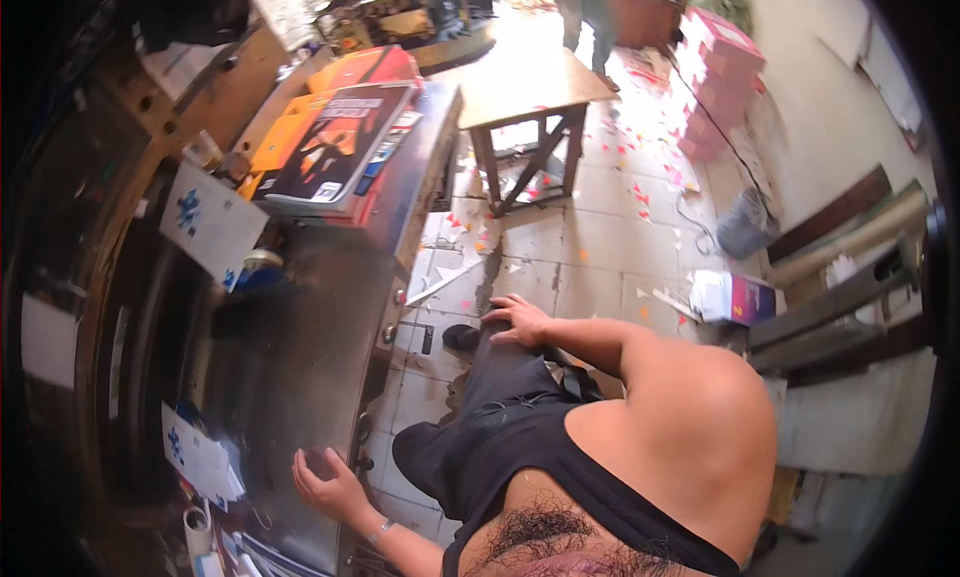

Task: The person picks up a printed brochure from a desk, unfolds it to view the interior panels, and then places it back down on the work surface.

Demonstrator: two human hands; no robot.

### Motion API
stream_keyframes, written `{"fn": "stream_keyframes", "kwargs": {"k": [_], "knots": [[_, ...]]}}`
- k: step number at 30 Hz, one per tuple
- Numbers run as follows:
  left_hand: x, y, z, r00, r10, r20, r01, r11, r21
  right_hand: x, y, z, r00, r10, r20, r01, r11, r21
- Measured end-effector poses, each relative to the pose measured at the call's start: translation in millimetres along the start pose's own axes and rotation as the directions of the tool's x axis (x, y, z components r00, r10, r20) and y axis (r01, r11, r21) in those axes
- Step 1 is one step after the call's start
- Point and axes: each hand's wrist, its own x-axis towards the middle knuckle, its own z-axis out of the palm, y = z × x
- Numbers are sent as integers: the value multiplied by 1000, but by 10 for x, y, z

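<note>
My left hand is over the near edge of the dark metal table, palm side turned up. Its fingers are loosely curled and parted from the thumb; a dark patch shows between them, but I make out no held thing. My right hand lies on my knee in dark trousers, fingers spread, holding nothing. Farther along the table, a dark-covered magazine lies on a stack of orange and red printed sheets. White sheets with blue prints stand by the table's left side.
A wooden table stands ahead on the tiled floor, which is strewn with paper scraps. Pink boxes are stacked at the right, near a grey bucket. Boards lean along the right wall. Another person stands at the far end.
</note>
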Motion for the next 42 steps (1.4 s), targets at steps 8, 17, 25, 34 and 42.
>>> {"fn": "stream_keyframes", "kwargs": {"k": [8, 17, 25, 34, 42], "knots": [[31, 46, -6, 1000, 10, 24, -10, 1000, 8, -37, 40, 3, 999, 5, -33, -5, 1000, 18], [7, -40, 26, 1000, 5, 0, -5, 1000, 22, -21, 21, 17, 1000, 5, -12, -5, 999, 39], [7, 38, -35, 999, -33, -15, 34, 999, 28, -61, 11, -7, 1000, -18, -15, 18, 999, 35], [24, 96, -64, 1000, -28, -10, 28, 999, 19, -55, 51, -23, 999, -34, -15, 34, 999, 42], [3, 52, -47, 1000, -9, -28, 10, 1000, 29, -32, 59, 4, 1000, -23, -9, 23, 999, 34]]}}
